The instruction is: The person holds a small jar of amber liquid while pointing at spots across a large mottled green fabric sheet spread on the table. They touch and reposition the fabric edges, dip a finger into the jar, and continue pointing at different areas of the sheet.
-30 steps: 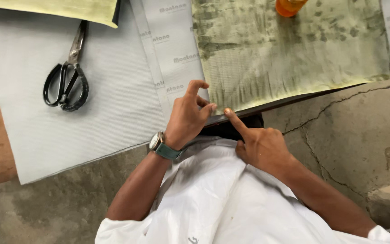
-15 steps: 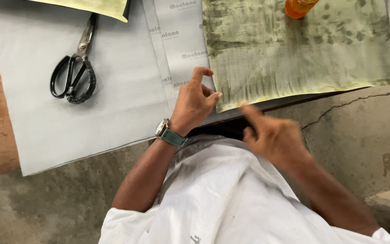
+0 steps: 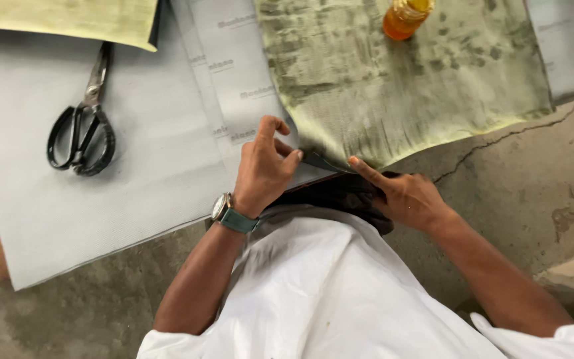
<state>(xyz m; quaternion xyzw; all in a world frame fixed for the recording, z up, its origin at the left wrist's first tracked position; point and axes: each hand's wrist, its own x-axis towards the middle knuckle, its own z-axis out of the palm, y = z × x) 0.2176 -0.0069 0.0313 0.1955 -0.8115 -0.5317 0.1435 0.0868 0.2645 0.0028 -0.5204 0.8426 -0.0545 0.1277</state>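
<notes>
On the floor, the left hand (image 3: pixel 264 169) pinches the near edge of the stained yellow-green sheet (image 3: pixel 406 86) between its fingers, while the right hand (image 3: pixel 410 196) presses one extended fingertip on that edge, other fingers curled.

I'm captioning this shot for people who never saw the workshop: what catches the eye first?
The two hands meet at the near edge of a stained yellow-green sheet: the left hand, with a wristwatch, pinches the edge while the right hand presses a finger on it. Black-handled scissors lie to the left on pale grey sheets, and an orange bottle stands at the top.
</notes>
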